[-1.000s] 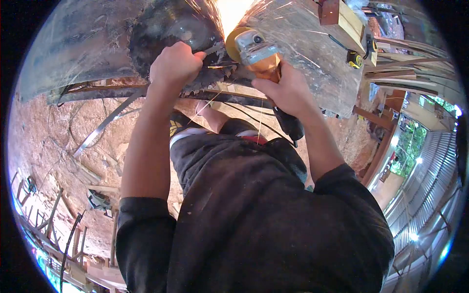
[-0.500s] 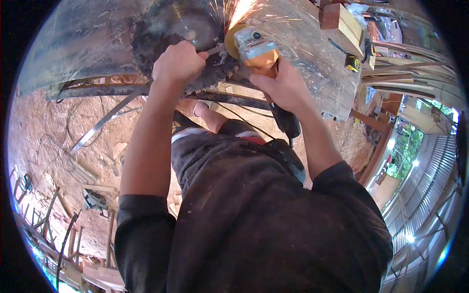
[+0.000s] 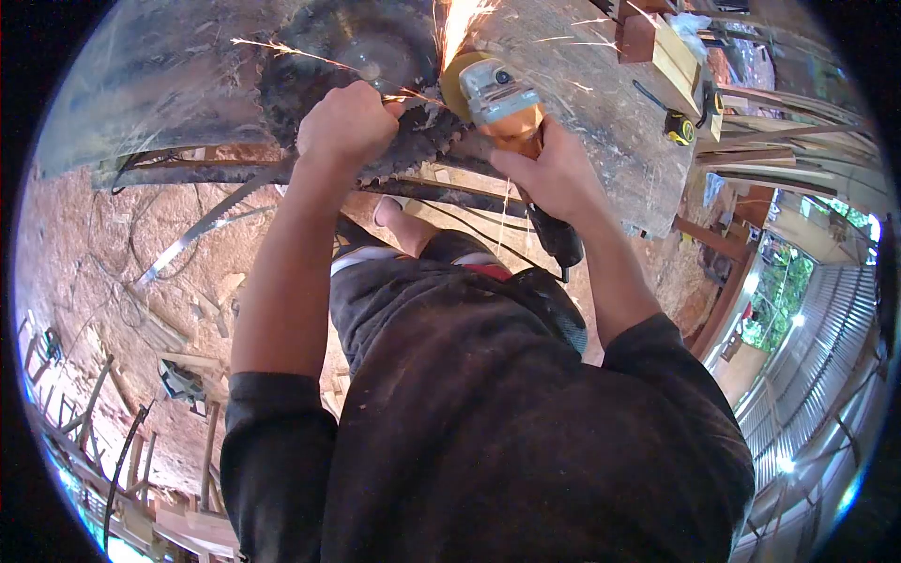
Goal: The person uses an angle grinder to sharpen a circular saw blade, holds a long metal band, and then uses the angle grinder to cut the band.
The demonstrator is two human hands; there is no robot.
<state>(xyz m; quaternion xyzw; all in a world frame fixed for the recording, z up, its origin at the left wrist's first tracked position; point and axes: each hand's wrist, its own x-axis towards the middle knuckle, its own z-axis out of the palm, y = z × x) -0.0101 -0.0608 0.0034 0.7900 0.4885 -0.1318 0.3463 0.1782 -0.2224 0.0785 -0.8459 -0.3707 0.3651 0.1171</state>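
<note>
My right hand (image 3: 558, 178) is wrapped round an orange and black angle grinder (image 3: 511, 113). Bright sparks (image 3: 462, 26) fly upward from its yellowish disc (image 3: 457, 86). My left hand (image 3: 347, 124) is closed round a thin metal strip or blade, whose end reaches toward the disc; a long toothed strip (image 3: 202, 225) extends below the wrist to the lower left. Beneath and behind my left hand lies a large dark circular saw blade (image 3: 310, 70) with a toothed rim, on the worktable (image 3: 141, 98).
A wooden block (image 3: 671, 56) and a yellow and black tape measure (image 3: 678, 127) are at the table's right. Stacked boards (image 3: 779, 150) stand beyond. Below, cables and offcuts lie on the sawdust-covered floor (image 3: 103, 244), with a dark power tool (image 3: 181, 383) at lower left.
The grinder and my right hand have shifted slightly right and down. My left hand has moved a little to the right. Sparks now also streak left across the saw blade.
</note>
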